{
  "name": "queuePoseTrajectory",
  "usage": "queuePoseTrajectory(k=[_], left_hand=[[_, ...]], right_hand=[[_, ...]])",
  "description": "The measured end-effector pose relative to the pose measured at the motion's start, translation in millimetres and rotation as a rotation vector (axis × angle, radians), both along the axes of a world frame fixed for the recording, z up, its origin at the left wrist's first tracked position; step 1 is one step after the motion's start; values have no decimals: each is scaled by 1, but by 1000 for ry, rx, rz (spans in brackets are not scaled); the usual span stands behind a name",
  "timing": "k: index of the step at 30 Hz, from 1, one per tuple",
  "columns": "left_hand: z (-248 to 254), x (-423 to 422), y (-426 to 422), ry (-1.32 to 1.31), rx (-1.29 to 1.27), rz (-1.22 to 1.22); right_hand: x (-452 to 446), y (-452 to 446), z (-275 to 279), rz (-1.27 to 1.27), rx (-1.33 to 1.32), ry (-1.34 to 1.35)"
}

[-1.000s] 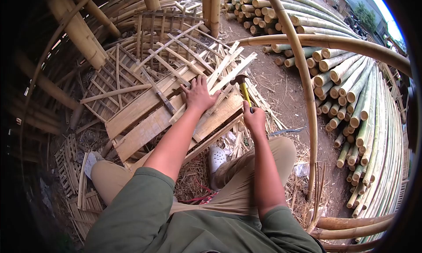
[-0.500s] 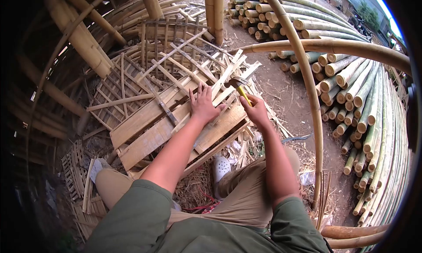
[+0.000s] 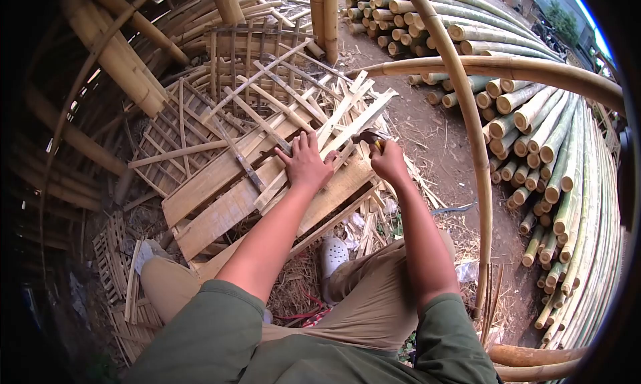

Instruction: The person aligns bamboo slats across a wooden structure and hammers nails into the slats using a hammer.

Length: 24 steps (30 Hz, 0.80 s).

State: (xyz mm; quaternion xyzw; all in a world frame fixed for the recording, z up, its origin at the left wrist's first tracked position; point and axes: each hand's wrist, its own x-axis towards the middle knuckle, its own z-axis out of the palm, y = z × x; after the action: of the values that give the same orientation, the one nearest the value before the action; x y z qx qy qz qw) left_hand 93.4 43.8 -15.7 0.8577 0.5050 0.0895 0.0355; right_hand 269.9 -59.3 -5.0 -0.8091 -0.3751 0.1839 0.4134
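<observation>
My left hand [image 3: 310, 165] lies with its fingers spread on pale bamboo strips [image 3: 339, 142] that rest across wide wooden boards [image 3: 226, 209]. My right hand [image 3: 388, 162] is closed around the short visible part of a hammer's yellow handle. The dark head of the hammer [image 3: 366, 138] is just beyond that fist, over the right part of the strips. Whether the head touches them I cannot tell. Beneath my left palm, part of the strips is hidden.
A lattice of thin slats [image 3: 185, 127] leans behind the boards. Stacked bamboo poles [image 3: 527, 144] fill the right side. An upright curved pole [image 3: 478, 184] stands between them and my right arm. Below the boards, a white clog [image 3: 334, 256] shows on straw-littered ground.
The hammer has tilted, its head lower and nearer my right fist, with less yellow handle showing. My left hand has shifted slightly and its fingers are more spread.
</observation>
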Motion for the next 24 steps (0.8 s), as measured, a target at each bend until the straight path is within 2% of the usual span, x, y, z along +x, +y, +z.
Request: queuePoseTrajectory(k=[3,7,9,17,20,23,24], left_hand=[[10,-1,-5,-14,-38,-6],[8,0,-4,-34,14,-6],[11,0,-4,3,-46,-2],[3,0,-2,-32,-4,-8],[1,0,-3,-33,-8,-6],[0,1,-1,-30,-4,-9],[1,0,-1,-23,-6,-11]], right_hand=[[-22,6,6,-129,140,-139],[-15,16,-1,-73,188,-162],[-18,17,1,-102,-10,-255],[-25,16,10,-81,-215,-380],[-12,21,-10,-161,-84,-364],[-35,12,55,-240,286,-309],[-36,15,60,-283,421,-376]])
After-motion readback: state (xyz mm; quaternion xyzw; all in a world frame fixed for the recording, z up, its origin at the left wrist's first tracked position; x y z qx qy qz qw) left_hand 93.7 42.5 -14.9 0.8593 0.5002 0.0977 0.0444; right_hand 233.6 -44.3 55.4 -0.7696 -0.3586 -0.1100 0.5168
